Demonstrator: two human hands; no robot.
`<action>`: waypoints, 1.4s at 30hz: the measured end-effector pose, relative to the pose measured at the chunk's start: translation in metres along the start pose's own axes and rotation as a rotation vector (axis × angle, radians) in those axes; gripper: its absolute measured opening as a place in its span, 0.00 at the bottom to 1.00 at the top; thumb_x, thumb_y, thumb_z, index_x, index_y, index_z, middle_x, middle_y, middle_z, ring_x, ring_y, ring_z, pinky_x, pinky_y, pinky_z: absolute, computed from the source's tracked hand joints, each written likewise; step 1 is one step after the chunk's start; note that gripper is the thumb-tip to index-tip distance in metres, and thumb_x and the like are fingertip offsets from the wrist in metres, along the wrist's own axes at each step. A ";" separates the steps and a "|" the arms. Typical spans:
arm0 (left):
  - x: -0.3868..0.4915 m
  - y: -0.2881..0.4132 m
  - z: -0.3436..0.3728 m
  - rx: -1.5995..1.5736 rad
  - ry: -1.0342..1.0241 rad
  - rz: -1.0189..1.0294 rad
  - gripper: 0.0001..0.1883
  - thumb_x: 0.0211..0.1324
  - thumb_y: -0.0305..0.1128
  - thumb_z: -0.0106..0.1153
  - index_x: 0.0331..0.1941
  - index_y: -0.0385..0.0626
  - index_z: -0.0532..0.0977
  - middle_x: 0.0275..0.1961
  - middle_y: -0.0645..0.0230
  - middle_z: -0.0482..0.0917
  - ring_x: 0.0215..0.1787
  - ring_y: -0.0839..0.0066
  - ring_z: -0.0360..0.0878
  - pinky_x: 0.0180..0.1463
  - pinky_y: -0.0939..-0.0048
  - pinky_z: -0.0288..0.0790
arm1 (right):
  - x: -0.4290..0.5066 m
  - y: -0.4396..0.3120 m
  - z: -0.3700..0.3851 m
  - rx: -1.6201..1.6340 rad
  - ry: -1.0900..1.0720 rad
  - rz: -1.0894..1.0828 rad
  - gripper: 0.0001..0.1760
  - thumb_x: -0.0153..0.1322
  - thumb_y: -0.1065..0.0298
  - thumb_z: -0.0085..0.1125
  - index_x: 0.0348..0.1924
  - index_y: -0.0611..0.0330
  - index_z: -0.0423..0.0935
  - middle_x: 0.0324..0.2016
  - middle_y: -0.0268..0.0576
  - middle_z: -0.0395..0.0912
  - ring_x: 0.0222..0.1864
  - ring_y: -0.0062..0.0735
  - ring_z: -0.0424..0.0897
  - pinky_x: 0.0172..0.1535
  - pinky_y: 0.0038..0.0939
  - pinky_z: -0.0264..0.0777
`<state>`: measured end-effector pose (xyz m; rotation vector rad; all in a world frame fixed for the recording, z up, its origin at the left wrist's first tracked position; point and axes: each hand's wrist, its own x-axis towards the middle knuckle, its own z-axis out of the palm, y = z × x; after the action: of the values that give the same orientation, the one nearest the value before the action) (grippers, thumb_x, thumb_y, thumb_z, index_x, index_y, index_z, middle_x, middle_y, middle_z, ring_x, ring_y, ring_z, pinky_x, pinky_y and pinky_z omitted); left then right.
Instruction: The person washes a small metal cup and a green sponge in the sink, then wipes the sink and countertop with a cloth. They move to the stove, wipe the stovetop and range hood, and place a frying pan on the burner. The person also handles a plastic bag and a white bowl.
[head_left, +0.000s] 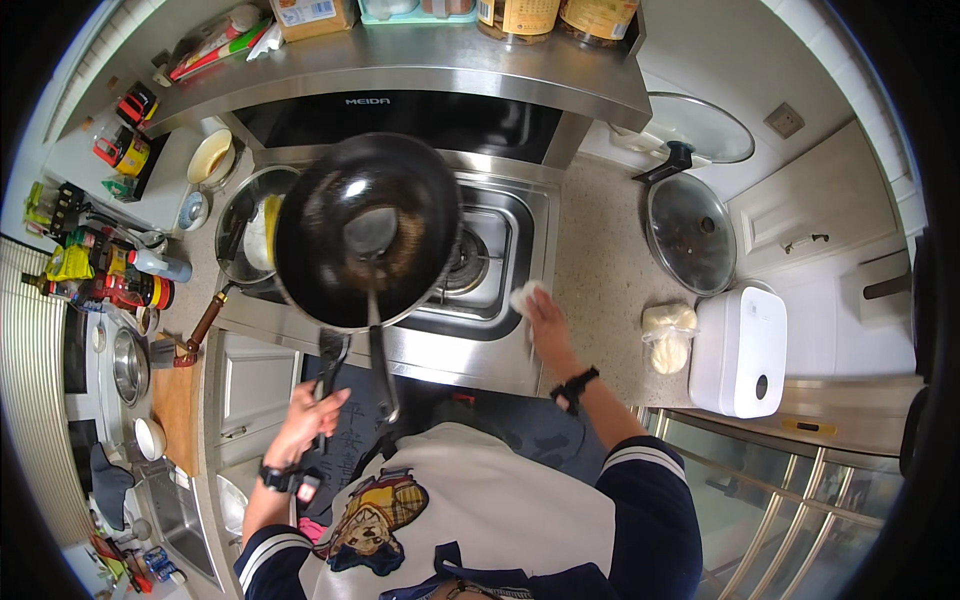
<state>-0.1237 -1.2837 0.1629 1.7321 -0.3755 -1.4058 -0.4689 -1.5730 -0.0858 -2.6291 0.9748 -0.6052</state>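
My left hand (311, 416) is closed around the black handle of a dark wok (322, 202), which is held above the left part of the steel gas stove. A metal spatula (373, 234) lies in the wok, its long handle hanging over the rim towards me. My right hand (549, 330) presses a white cloth or tissue (527, 298) against the right edge of the stove (480, 349). The gas burner (466, 259) shows between the wok and my right hand. Behind the wok's left side, a glass-lidded pan (251, 225) is partly hidden.
On the right counter are a glass lid (691, 234), bagged pale dough or buns (670, 337) and a white appliance or bin (739, 352). Bottles (135, 289), bowls (212, 157) and a cutting board (176, 405) stand left. A steel shelf (405, 64) overhangs the stove's back.
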 end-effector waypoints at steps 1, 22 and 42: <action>-0.014 0.005 -0.008 0.006 0.037 0.011 0.14 0.60 0.30 0.63 0.24 0.46 0.67 0.12 0.78 0.65 0.09 0.86 0.61 0.13 0.79 0.58 | 0.023 0.020 0.009 -0.070 0.045 -0.045 0.27 0.68 0.78 0.46 0.62 0.62 0.65 0.65 0.53 0.61 0.66 0.53 0.62 0.64 0.47 0.59; -0.183 -0.042 -0.149 -0.279 0.567 0.189 0.11 0.59 0.33 0.59 0.32 0.46 0.66 0.12 0.78 0.60 0.06 0.86 0.55 0.09 0.80 0.53 | -0.005 -0.027 -0.007 -0.244 -0.299 0.124 0.34 0.65 0.76 0.49 0.65 0.69 0.59 0.68 0.61 0.52 0.70 0.60 0.50 0.70 0.42 0.53; -0.217 -0.105 -0.240 -0.420 0.858 0.108 0.10 0.61 0.31 0.48 0.42 0.50 0.59 0.14 0.75 0.59 0.06 0.84 0.55 0.07 0.78 0.54 | 0.155 0.130 0.023 -0.497 -0.461 0.476 0.24 0.61 0.61 0.66 0.47 0.62 0.75 0.45 0.54 0.77 0.46 0.54 0.75 0.50 0.44 0.72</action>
<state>-0.0040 -0.9714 0.2260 1.7388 0.2772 -0.5108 -0.4244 -1.7698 -0.1118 -2.5692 1.6600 0.3849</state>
